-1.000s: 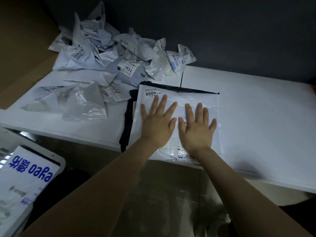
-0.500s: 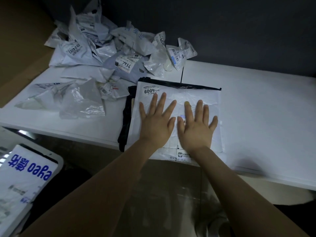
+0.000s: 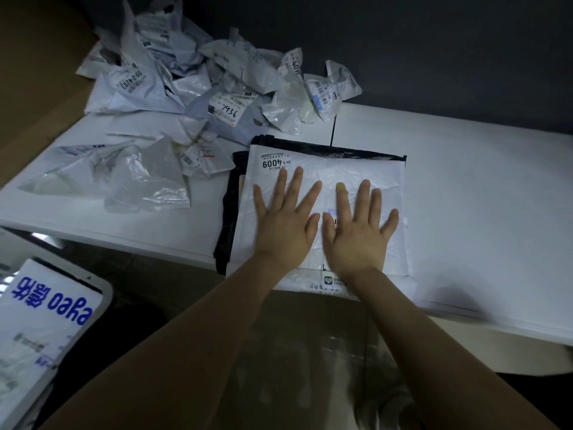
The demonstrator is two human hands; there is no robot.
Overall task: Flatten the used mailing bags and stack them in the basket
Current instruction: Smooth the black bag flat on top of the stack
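A white mailing bag [image 3: 331,172] with a label reading 4009 lies flat at the table's front edge, on top of a black bag [image 3: 231,212] whose edge shows at the left and back. My left hand [image 3: 285,221] and my right hand [image 3: 356,231] press side by side on the white bag, palms down, fingers straight and spread. A plaster wraps my right index finger. The white basket [image 3: 93,285] sits low at the left with a flattened bag printed in blue [image 3: 43,318] inside.
A heap of crumpled grey and white mailing bags [image 3: 192,88] fills the back left of the white table [image 3: 480,197]. A clear crumpled bag [image 3: 136,181] lies nearer the front left. A dark wall stands behind. Brown cardboard runs along the far left.
Both hands stay flat on the white bag and have slid slightly toward me. The view has tilted a little.
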